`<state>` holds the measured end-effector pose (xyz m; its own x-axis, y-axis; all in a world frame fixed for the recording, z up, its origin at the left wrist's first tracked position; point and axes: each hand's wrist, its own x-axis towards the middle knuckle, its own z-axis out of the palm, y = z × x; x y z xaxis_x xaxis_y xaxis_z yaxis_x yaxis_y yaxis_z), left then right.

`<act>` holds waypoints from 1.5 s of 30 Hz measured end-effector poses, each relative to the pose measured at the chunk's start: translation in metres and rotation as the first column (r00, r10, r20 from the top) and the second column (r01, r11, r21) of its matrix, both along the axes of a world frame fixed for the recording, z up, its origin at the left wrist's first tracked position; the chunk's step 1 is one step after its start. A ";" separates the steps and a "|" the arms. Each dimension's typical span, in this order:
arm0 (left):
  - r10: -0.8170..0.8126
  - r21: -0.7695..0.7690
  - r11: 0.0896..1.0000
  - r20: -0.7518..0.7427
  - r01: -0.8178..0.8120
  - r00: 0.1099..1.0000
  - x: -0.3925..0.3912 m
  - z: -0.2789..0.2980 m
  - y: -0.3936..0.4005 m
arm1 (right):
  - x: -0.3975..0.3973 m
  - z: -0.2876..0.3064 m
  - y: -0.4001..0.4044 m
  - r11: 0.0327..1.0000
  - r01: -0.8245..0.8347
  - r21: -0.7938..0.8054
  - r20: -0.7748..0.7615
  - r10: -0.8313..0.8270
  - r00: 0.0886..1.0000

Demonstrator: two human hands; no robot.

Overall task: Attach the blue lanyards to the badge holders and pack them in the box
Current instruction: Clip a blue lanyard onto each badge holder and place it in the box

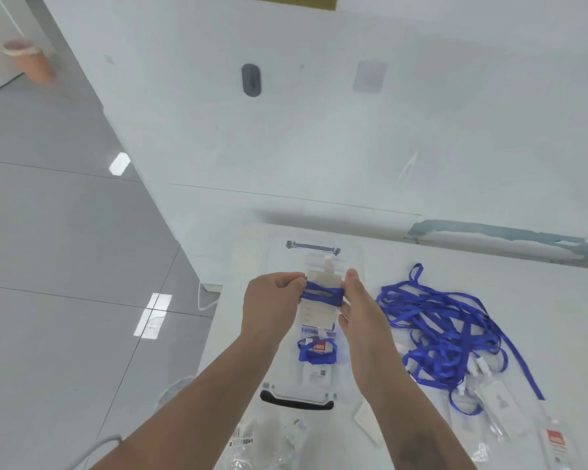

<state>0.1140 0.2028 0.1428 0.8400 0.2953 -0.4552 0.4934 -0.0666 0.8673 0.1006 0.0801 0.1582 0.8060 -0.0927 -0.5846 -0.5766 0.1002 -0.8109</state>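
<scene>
Now the left hand and right hand are both gripping a badge holder, wrapping its blue lanyard around; next it probably needs lowering into the box directly beneath.

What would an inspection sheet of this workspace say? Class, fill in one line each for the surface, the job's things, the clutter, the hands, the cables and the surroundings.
Surface: white table, pale and smooth.
Job's things: badge holder wrapped in a blue lanyard, held above the clear box; a wrapped holder lies inside it; tangled lanyard pile to the right; unfilled holders near it.
Clutter: empty plastic bags at the near edge.
Hands: left hand and right hand both grip the wrapped holder with their fingers.
Cables: nothing seen.
Surroundings: grey tiled floor on the left, white wall behind, an orange bin far off.
</scene>
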 end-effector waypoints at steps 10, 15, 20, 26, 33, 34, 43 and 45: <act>0.004 -0.042 0.999 -0.225 -0.014 0.974 0.029 -0.016 -0.015 | 0.032 -0.030 0.011 0.998 0.048 -0.034 -0.166 -0.053 0.985; -0.003 -0.125 0.992 -0.285 -0.033 0.958 0.043 -0.038 -0.025 | 0.055 -0.054 0.019 0.995 0.069 -0.070 -0.266 -0.086 0.960; 0.059 -0.168 0.978 -0.346 -0.124 0.936 0.064 -0.060 -0.021 | 0.075 -0.084 0.029 0.995 0.095 -0.017 -0.353 -0.095 0.931; 0.089 -0.172 0.972 -0.367 -0.162 0.926 0.077 -0.088 -0.017 | 0.090 -0.112 0.041 0.994 0.109 -0.008 -0.397 -0.103 0.912; 0.084 -0.141 0.975 -0.477 -0.170 0.875 0.087 -0.106 -0.017 | 0.098 -0.131 0.043 0.994 0.109 -0.027 -0.401 -0.111 0.909; 0.078 -0.145 0.975 -0.478 -0.167 0.875 0.088 -0.104 -0.017 | 0.099 -0.133 0.044 0.994 0.106 -0.032 -0.410 -0.110 0.905; 0.070 -0.103 0.984 -0.513 -0.143 0.856 0.087 -0.103 -0.017 | 0.099 -0.141 0.049 0.989 0.117 -0.087 -0.436 -0.144 0.889; 0.069 -0.105 0.984 -0.516 -0.143 0.854 0.087 -0.101 -0.017 | 0.099 -0.139 0.049 0.992 0.095 -0.084 -0.431 -0.122 0.894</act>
